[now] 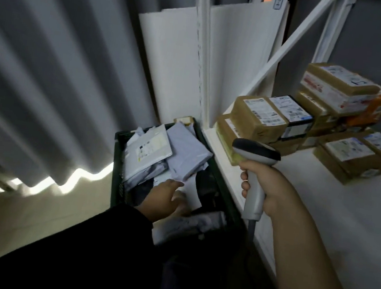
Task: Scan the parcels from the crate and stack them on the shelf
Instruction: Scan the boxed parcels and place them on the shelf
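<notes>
- Fetching: left hand (164, 198), fingers loose and holding nothing, hovers over the parcels (183, 155) in the crate (116, 172).
- Right hand (269, 188) grips the scanner (256, 154) at the shelf (322, 213) edge.
- Next, I'd say: grab one, label up.

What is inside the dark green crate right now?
Inside the dark green plastic crate lie piled grey plastic mailer bags, with a white labelled envelope on top. The left hand reaches among them. Lower parcels and the crate floor are covered.
</notes>
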